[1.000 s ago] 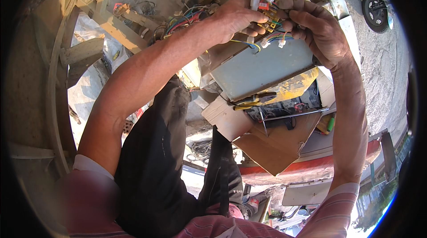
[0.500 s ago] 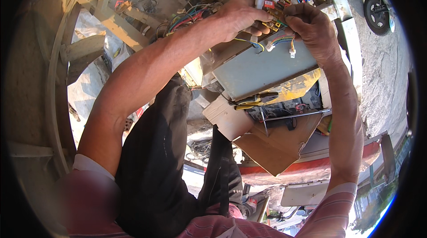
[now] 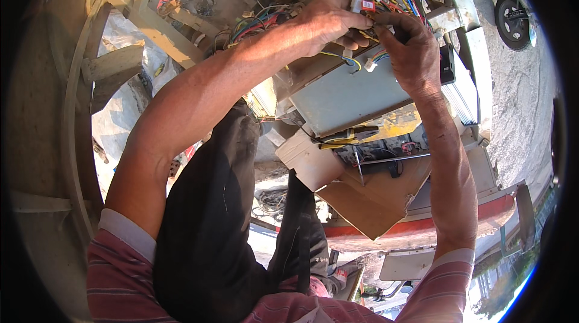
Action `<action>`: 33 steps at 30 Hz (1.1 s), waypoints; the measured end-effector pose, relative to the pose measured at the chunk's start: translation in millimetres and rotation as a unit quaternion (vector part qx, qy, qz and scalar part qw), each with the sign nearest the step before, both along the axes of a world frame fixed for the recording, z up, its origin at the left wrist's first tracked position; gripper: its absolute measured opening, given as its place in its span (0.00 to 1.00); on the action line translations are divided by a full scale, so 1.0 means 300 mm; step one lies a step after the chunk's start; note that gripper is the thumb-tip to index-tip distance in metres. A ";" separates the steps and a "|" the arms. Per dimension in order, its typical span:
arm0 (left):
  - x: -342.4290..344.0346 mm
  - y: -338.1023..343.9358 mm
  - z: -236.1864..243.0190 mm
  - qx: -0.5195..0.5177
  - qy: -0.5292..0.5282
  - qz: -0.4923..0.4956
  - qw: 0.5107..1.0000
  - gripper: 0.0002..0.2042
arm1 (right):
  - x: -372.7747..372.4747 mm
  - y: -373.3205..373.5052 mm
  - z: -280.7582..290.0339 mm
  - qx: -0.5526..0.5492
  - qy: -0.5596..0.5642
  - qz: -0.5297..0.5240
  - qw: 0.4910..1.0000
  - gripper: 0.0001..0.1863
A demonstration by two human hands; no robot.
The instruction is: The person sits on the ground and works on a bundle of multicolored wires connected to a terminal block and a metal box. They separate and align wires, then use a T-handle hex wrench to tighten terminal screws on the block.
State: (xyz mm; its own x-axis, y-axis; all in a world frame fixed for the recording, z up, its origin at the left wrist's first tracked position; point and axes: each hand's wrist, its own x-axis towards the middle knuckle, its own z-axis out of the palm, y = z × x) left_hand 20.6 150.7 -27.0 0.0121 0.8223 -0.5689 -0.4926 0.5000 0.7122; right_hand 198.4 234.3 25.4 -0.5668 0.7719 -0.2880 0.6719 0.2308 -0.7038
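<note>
Right hand now nearer left hand, beside red connector; grips curled, closure and contents obscured; work apparently converging.

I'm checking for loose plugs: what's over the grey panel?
Near the far edge of the panel, a white connector and coloured wires show; whether they touch it is unclear. The right hand covers part of its right end; whatever is beneath cannot be seen.
</note>
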 end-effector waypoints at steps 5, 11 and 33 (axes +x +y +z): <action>-0.008 -0.009 -0.006 0.002 -0.016 -0.001 1.000 0.14 | -0.013 -0.025 0.006 0.069 0.021 0.018 0.997 0.11; -0.021 -0.016 0.003 -0.007 -0.012 -0.030 0.999 0.16 | -0.011 -0.022 0.012 0.127 0.006 0.051 0.991 0.12; -0.025 -0.019 -0.015 0.017 -0.033 -0.045 0.998 0.17 | -0.023 -0.002 0.016 0.221 -0.022 0.145 0.964 0.09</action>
